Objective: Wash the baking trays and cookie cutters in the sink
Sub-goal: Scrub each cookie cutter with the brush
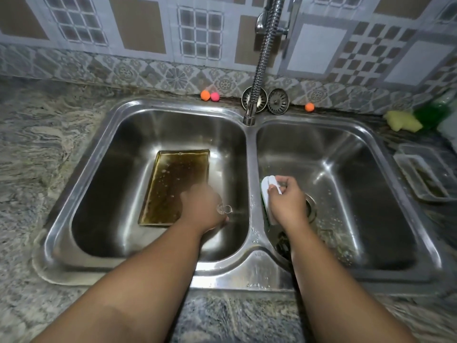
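A brown, greasy baking tray [173, 184] lies flat in the left basin of the steel double sink [249, 149]. My left hand [201, 206] is low in that basin beside the tray's near right corner, blurred, with a small clear ring-shaped piece [223, 208], perhaps a cookie cutter, at its fingers. My right hand [286, 201] is in the right basin close to the divider and grips a white-handled scrub brush [268, 191]. The brush's bristles point down and are mostly hidden.
A flexible metal faucet [259, 70] hangs over the divider. Two drain strainers [278, 101] lean on the back ledge, with small orange and pink balls [210, 95] nearby. A yellow sponge [404, 121] and clear plastic containers [425, 174] sit on the right counter. The right drain [310, 204] is open.
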